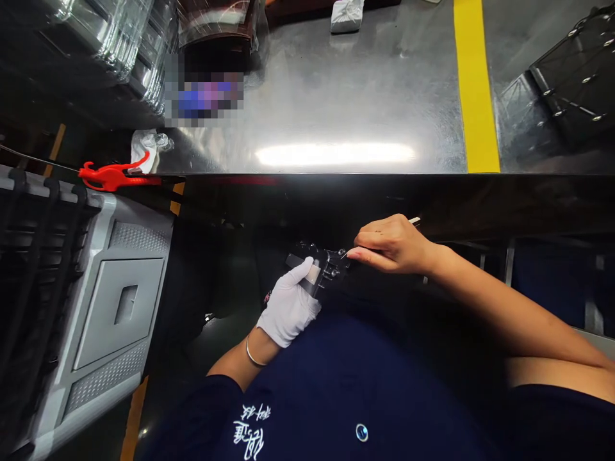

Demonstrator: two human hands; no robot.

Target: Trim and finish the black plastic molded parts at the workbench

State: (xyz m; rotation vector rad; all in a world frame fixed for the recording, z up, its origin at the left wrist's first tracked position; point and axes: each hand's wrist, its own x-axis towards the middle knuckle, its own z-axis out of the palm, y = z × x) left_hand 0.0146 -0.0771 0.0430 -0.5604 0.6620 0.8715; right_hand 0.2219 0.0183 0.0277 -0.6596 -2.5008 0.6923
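Left hand [289,307] wore a white glove, fingers wrapped round a small black part [317,266], thumb laid up along its side. A thin bangle [254,356] sat on that wrist.

The part was dark and blocky, with a pale grey patch on the face under the thumb and a few small shiny studs on its right end. It was held low, below the bench [336,109] edge and just above the person's lap, between the 2 hands. Finer detail was too dark to make out.

Right hand [391,243] was bare, fingers pinched on a thin metal tool [413,221]. Its pale back end showed behind the knuckles; a fine tip ran from the fingertips and met the studded end of the part.

The bench was glossy steel, with 1 long streak of lamp glare and a yellow stripe [475,89] across it. A red clip [113,176] lay at the bench's left corner, beside a crumpled white bag [144,147]. A grey crate [106,301] stood on the left, well apart from the hands. A black frame [576,70] lay at the far right
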